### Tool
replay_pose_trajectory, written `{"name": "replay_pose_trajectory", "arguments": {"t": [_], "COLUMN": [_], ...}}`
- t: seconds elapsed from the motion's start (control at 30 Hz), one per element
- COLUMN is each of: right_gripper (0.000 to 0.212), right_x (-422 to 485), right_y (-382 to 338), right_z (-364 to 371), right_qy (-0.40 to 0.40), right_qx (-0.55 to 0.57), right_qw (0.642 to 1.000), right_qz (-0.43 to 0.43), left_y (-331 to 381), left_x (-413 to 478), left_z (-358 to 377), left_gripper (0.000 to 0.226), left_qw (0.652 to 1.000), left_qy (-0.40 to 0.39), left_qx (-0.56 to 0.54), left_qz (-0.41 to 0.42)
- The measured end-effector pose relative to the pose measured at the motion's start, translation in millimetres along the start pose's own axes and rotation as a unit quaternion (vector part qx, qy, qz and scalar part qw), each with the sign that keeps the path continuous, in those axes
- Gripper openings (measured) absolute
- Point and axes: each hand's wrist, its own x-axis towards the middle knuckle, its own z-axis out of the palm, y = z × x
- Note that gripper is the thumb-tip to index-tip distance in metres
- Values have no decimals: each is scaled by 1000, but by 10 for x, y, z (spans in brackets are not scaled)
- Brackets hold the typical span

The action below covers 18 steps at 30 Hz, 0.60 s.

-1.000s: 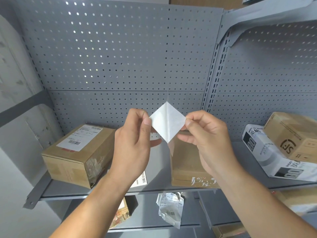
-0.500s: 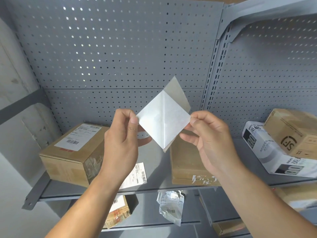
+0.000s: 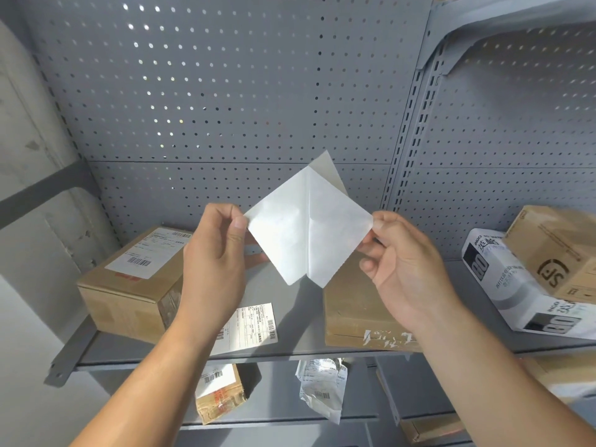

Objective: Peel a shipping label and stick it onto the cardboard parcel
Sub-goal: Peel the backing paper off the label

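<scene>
I hold a white shipping label sheet [image 3: 306, 229] up in front of the shelf, turned like a diamond with its blank side toward me and a crease down the middle. My left hand [image 3: 216, 259] pinches its left corner. The right corner is pinched by my right hand [image 3: 400, 262]. A greyish layer peeks out behind the top corner. A plain cardboard parcel [image 3: 354, 308] with torn label scraps on its front edge lies on the shelf just below the sheet, partly hidden by my right hand.
A labelled box [image 3: 129, 285] sits at the shelf's left and a loose printed label [image 3: 248, 327] lies flat beside it. At right are a white bag parcel [image 3: 503, 285] and a brown box [image 3: 558, 250]. The lower shelf holds a small box [image 3: 219, 391] and crumpled paper [image 3: 322, 385].
The two layers have spread wider apart between my hands, and the sheet has risen slightly. My hands moved further from each other.
</scene>
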Motion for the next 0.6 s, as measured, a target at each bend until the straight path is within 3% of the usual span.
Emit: {"name": "replay_pose_trajectory", "arguments": {"t": [0.37,0.6], "right_gripper": [27,29], "right_x": [48,71], "right_y": [27,10], "right_z": [-98,-142], "right_qy": [40,69], "right_qx": [0,18], "right_qw": [999,997], "right_qz": [-8,-2], "left_y": [-177,-173], "left_x": [49,29], "left_z": [-68,-85], "left_gripper": [33,17], "left_qw": [999,997], "left_qy": [22,42], "left_qx": [33,54], "left_qz": [-17,-21]}}
